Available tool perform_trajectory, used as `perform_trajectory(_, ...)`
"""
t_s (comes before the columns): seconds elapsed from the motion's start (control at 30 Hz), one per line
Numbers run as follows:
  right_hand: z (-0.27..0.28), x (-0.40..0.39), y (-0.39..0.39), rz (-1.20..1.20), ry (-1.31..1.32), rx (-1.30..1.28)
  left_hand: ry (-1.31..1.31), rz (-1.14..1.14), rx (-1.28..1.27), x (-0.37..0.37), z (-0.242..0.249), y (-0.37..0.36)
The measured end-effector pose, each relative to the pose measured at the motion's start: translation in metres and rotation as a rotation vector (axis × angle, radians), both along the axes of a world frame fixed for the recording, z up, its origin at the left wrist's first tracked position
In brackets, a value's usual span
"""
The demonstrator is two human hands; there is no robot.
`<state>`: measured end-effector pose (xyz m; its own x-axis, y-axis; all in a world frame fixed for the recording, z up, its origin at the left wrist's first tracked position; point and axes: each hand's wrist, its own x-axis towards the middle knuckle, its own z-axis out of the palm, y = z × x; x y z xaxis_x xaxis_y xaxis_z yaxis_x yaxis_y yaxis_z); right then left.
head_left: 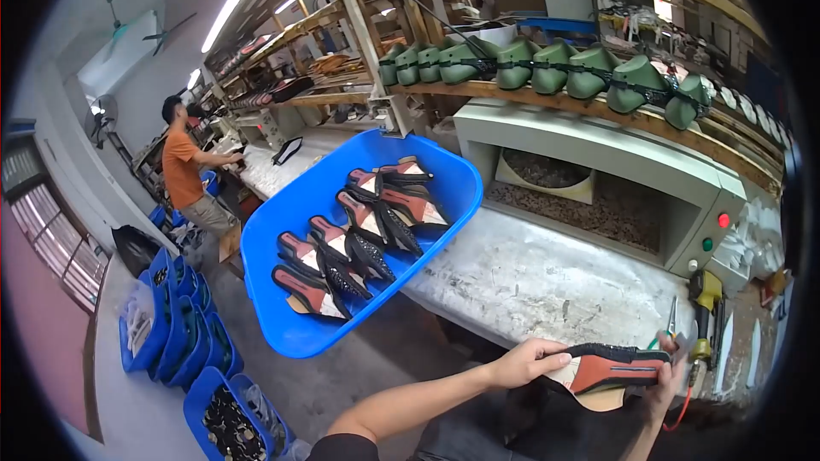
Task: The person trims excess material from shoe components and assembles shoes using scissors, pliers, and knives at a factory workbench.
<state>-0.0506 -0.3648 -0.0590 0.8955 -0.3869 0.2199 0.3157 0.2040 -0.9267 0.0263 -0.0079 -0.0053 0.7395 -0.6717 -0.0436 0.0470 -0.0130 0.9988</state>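
A shoe upper (628, 367), reddish brown inside with black edges and a pale flap below, is held sideways over my lap. My left hand (530, 365) pinches its pale end, thumb on top. Closed around the other end, my right hand (665, 382) has some fingers hidden behind the piece. To the left, a blue basin (457, 183) rests partly on the bench and holds several similar shoe uppers (365, 218). Scissors (673, 318) lie just beyond my right hand, close to a yellow and black tool (705, 299).
A grey machine (598, 149) with red and green buttons stands on the worn bench (512, 273). Several green shoe lasts (551, 68) line the shelf above. Blue bins (205, 393) crowd the floor at left. A person in an orange shirt (180, 166) works farther back.
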Motion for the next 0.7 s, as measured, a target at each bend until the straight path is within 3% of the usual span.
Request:
perform_trajectory(0.07,-0.001,-0.002,-0.001,0.108,-0.033,0.082,0.073,-0.072,-0.004,-0.005,0.005,0.008)
perform_trajectory(0.13,0.022,-0.021,0.029,0.127,-0.013,0.114,0.424,-0.092,-0.525,-0.026,0.009,0.006)
perform_trajectory(0.2,0.041,-0.030,0.072,-0.296,0.083,0.445,0.760,-0.124,-1.033,-0.048,0.014,0.003)
perform_trajectory(0.27,-0.006,-0.036,0.090,-0.372,-0.013,0.462,0.330,0.214,-0.953,-0.079,-0.017,-0.057)
perform_trajectory(0.3,0.001,-0.033,0.119,-0.370,-0.006,0.456,0.336,0.220,-0.957,-0.084,-0.005,-0.080)
perform_trajectory(0.37,0.015,-0.043,0.171,-0.689,-0.035,0.291,0.152,0.799,-0.596,-0.092,0.020,-0.116)
perform_trajectory(0.47,-0.015,-0.072,0.162,-0.497,0.026,0.261,0.307,0.724,-0.636,-0.054,0.026,-0.102)
perform_trajectory(0.53,-0.035,-0.086,0.155,-0.298,0.060,0.247,-0.225,0.574,-0.318,-0.026,0.039,-0.093)
perform_trajectory(0.6,-0.048,-0.093,0.147,-0.280,0.081,0.241,-0.584,0.458,-0.158,0.005,0.063,-0.093)
perform_trajectory(0.63,-0.053,-0.095,0.143,-0.260,0.099,0.232,-0.580,0.451,-0.157,0.021,0.066,-0.099)
perform_trajectory(0.7,-0.058,-0.099,0.138,-0.223,0.131,0.213,-0.835,0.205,-0.021,0.055,0.059,-0.115)
